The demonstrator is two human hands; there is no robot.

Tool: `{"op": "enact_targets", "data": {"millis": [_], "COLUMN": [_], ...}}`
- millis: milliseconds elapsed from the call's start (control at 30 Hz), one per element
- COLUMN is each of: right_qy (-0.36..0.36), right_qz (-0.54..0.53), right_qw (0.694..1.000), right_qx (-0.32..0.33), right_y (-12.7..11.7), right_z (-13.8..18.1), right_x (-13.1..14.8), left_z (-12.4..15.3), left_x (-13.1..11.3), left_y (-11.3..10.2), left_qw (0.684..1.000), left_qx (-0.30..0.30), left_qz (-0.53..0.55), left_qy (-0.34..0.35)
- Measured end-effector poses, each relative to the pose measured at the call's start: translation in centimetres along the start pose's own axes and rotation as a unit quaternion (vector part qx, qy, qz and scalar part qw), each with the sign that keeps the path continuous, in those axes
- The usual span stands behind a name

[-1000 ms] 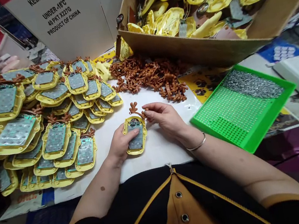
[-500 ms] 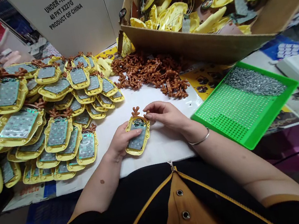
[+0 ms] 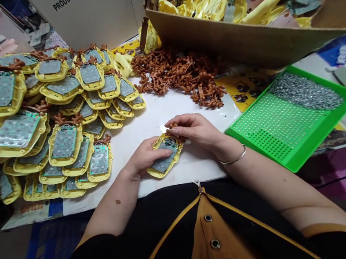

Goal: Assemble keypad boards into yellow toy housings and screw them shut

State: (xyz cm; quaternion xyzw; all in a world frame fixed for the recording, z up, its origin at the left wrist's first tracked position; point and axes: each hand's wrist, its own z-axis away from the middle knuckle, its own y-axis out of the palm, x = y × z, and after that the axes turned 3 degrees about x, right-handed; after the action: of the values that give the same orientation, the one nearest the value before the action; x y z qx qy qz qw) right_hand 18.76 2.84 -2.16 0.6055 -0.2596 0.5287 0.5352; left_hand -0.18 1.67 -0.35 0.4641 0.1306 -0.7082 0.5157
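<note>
My left hand (image 3: 144, 156) grips a yellow plastic toy shell (image 3: 165, 162) low over the white table, its thumb pressed on the grey-backed circuit board inside. The shell leans toward the right, and thin wires show near its top end. At that end, my right hand (image 3: 197, 130) pinches a small brown antler piece (image 3: 174, 125) between thumb and fingers, partly hidden by them. Whether the antler piece sits in the shell's edge, I cannot tell. Behind both hands lies a heap of brown antler pieces (image 3: 179, 72).
Stacked yellow shells with boards (image 3: 65, 141), many bearing brown antlers, fill the left side. A green tray (image 3: 294, 162) with small metal screws (image 3: 307, 92) lies at right. At the back stand a cardboard box (image 3: 211, 40) of yellow shells and a grey-white carton (image 3: 99, 17).
The shell has tilted further right, and my right hand has closed in over its top end. The antler that stood up at the top is now covered by my fingers. The view has shifted slightly.
</note>
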Motion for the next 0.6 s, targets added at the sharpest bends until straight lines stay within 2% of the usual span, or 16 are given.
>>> {"op": "enact_targets", "data": {"millis": [133,233,333,433,533,567,600], "right_qy": [0.0,-0.049,-0.108,-0.171,-0.253,-0.27,-0.275], "right_qz": [0.028,0.107,0.199,0.31,0.431,0.452,0.455], "right_qw": [1.0,0.993,0.974,0.935,0.864,0.847,0.845], "right_qx": [0.005,-0.012,-0.006,-0.017,-0.063,-0.068,-0.065], "right_y": [-0.1,-0.4,-0.7,-0.4,0.3,0.5,0.7], "right_z": [0.1,0.0,0.0,0.2,0.5,0.5,0.5], "right_x": [0.0,-0.3,-0.5,-0.8,-1.2,-1.3,-1.4], "left_z": [0.0,-0.1,-0.3,-0.5,-0.5,-0.5,-0.5], "left_x": [0.0,0.1,0.4,0.6,0.8,0.8,0.7], "left_y": [-0.1,-0.1,-0.1,-0.2,-0.4,-0.4,-0.4], "left_qw": [1.0,0.999,0.998,0.997,0.995,0.994,0.994], "left_qx": [0.003,-0.004,-0.005,-0.005,-0.012,-0.012,-0.011], "left_qz": [-0.009,-0.033,-0.056,-0.075,-0.099,-0.105,-0.107], "left_qy": [-0.009,-0.008,0.002,0.007,0.02,0.025,0.028]}}
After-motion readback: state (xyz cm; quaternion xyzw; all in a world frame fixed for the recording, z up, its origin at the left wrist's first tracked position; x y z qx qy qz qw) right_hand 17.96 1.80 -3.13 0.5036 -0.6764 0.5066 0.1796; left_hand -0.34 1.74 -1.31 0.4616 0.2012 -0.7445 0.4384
